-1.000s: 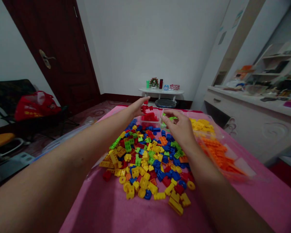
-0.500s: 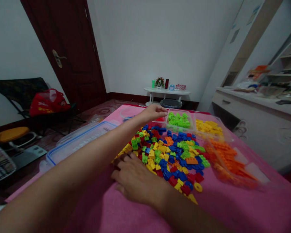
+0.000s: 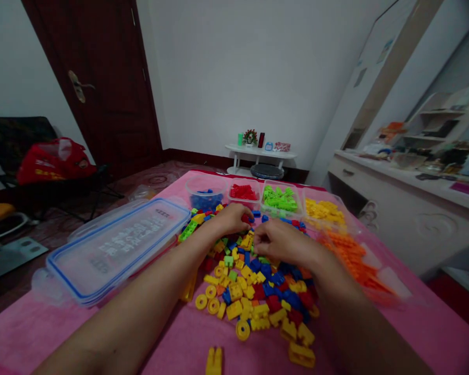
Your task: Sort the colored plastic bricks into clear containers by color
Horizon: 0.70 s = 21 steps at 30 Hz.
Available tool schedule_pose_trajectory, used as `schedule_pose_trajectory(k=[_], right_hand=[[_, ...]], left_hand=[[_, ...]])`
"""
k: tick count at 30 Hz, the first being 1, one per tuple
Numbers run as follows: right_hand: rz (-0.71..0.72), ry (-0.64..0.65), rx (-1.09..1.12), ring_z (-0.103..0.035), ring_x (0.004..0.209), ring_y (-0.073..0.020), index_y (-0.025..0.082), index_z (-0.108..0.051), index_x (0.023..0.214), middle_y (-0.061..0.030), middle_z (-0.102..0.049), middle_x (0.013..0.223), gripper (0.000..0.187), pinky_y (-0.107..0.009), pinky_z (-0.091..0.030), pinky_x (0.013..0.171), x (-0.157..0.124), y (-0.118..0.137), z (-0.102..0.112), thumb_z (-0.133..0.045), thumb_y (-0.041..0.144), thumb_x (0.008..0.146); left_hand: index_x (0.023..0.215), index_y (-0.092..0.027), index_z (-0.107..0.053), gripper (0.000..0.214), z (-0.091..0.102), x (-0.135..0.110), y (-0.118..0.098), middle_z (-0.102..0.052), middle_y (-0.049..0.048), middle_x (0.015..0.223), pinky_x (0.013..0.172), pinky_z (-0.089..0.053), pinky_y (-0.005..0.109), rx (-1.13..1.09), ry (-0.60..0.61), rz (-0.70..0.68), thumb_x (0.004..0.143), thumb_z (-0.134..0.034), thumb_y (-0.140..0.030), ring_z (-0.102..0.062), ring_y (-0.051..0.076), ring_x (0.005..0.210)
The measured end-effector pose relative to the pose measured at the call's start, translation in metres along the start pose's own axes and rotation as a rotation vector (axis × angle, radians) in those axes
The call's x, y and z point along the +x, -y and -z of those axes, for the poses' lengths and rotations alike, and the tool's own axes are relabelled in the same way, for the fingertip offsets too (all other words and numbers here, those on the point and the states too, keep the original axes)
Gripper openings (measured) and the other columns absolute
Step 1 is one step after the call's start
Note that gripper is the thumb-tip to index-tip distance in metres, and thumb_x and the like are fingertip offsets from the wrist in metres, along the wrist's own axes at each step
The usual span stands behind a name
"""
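Five tubs (image 3: pixel 280 212) of single-colour bricks (image 3: pixel 279 198)

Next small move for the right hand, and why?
Probably pinch the loose yellow block beside the right hand: it's close to the fingertips in the mixed pile, and the clear bin of yellow blocks sits on that side. Can't tell whether the hand already holds something.

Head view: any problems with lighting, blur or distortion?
Head view: dim overall, yet brick colours read clearly in the pile of bricks; head view: wide-angle distortion slants the door; head view: the small items on the right-hand cabinet look soft.
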State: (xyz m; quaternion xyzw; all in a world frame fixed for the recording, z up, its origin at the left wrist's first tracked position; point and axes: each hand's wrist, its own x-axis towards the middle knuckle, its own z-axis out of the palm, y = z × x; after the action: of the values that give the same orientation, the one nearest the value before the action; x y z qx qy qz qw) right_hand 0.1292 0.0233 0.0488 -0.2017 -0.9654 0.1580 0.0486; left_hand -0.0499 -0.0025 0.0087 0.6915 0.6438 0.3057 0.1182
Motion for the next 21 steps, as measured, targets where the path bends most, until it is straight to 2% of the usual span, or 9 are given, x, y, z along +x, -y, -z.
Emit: schedule_pose_trajectory(k=[3, 5, 9, 13, 16, 19, 21], right_hand=[[-0.053, -0.109, 0.049, -0.05, 0.049, -0.0105, 0.019, -0.064, 0.058, 0.0018, -0.059, 0.053, 0.011, -0.021, -0.028, 0.045, 0.004, -0.016, 0.002, -0.06, 0.023, 0.068], [-0.071, -0.214, 0.161, -0.053, 0.053, -0.0116, 0.018, -0.065, 0.064, 0.0007, -0.061, 0.058, 0.014, -0.021, -0.033, 0.047, 0.009, -0.026, 0.0, -0.059, 0.028, 0.071], [-0.178, -0.459, 0.586, -0.055, 0.052, -0.0123, 0.016, -0.063, 0.08, -0.0001, -0.061, 0.063, 0.024, -0.024, -0.043, 0.049, 0.02, -0.034, -0.009, -0.06, 0.037, 0.071], [-0.322, -0.586, 0.983, -0.055, 0.048, -0.0108, 0.016, -0.059, 0.085, 0.0013, -0.059, 0.061, 0.031, -0.024, -0.047, 0.047, 0.023, -0.034, -0.014, -0.066, 0.04, 0.066], [-0.375, -0.607, 1.128, -0.054, 0.048, -0.0087, 0.016, -0.059, 0.085, 0.0006, -0.059, 0.065, 0.03, -0.021, -0.048, 0.046, 0.024, -0.034, -0.017, -0.068, 0.037, 0.066], [-0.376, -0.533, 1.181, -0.053, 0.048, -0.0077, 0.016, -0.06, 0.089, 0.0018, -0.057, 0.064, 0.032, -0.02, -0.048, 0.045, 0.023, -0.034, -0.018, -0.068, 0.037, 0.067], [-0.332, -0.494, 1.165, -0.052, 0.046, -0.0077, 0.016, -0.062, 0.096, 0.003, -0.056, 0.061, 0.037, -0.02, -0.047, 0.044, 0.023, -0.032, -0.019, -0.068, 0.039, 0.067]], left_hand=[[0.076, -0.021, -0.073, 0.019, -0.005, -0.005, 0.002, -0.068, 0.0031, 0.073, 0.067, -0.042, 0.024, 0.049, -0.013, 0.004, 0.058, -0.068, -0.017, -0.058, 0.017, 0.067], [0.074, -0.022, -0.072, 0.018, -0.008, -0.007, 0.0, -0.066, 0.0036, 0.07, 0.066, -0.042, 0.024, 0.062, -0.037, 0.033, 0.058, -0.066, -0.016, -0.056, 0.018, 0.065], [0.073, -0.023, -0.072, 0.019, -0.013, -0.011, -0.002, -0.062, 0.005, 0.07, 0.069, -0.041, 0.026, 0.079, -0.139, 0.037, 0.058, -0.065, -0.016, -0.056, 0.02, 0.07], [0.073, -0.022, -0.071, 0.013, -0.013, -0.01, 0.001, -0.061, 0.0045, 0.068, 0.067, -0.041, 0.026, 0.089, -0.167, 0.061, 0.06, -0.067, -0.022, -0.056, 0.02, 0.069], [0.076, -0.019, -0.069, 0.016, -0.004, -0.006, -0.001, -0.061, 0.0034, 0.067, 0.062, -0.039, 0.025, -0.019, -0.157, 0.107, 0.065, -0.066, -0.03, -0.055, 0.017, 0.063], [0.077, -0.015, -0.066, 0.025, 0.01, -0.005, -0.013, -0.061, 0.0025, 0.067, 0.055, -0.037, 0.022, -0.303, -0.119, 0.148, 0.071, -0.061, -0.039, -0.054, 0.013, 0.059], [0.072, -0.015, -0.061, 0.034, 0.019, -0.006, -0.025, -0.058, 0.001, 0.06, 0.05, -0.036, 0.021, -0.481, -0.055, 0.18, 0.073, -0.058, -0.048, -0.051, 0.011, 0.053]])
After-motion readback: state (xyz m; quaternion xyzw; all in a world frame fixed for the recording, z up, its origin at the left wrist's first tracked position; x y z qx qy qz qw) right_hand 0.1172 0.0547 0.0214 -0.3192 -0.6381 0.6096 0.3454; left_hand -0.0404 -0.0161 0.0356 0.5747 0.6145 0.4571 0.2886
